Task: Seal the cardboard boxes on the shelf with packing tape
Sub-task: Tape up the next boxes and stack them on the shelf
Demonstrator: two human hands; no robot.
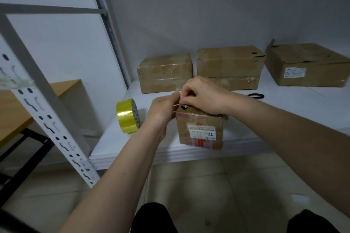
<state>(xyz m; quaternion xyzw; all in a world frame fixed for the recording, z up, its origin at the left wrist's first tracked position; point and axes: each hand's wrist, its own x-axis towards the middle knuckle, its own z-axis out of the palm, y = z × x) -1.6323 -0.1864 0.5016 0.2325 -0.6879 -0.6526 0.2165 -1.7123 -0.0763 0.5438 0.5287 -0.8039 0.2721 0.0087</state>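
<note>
Head view, looking down on the white shelf [284, 111]. Both hands are over the small cardboard box [200, 130], which stands at the front edge of the shelf with a white label facing us. The left hand [162, 109] has its fingers curled in tight, pinching something thin and pale at the box's top left corner, probably a strip of tape, too small to be sure. The right hand [202, 94] meets it there, fingers bent and pinched at the same spot, its heel resting on the box top. Just left of the box stands the yellow tape roll [127, 116], on edge. Three bigger boxes line the back: left [164, 73], middle [229, 66], right [306, 64]. A black object [255, 96] lies behind the right wrist.
</note>
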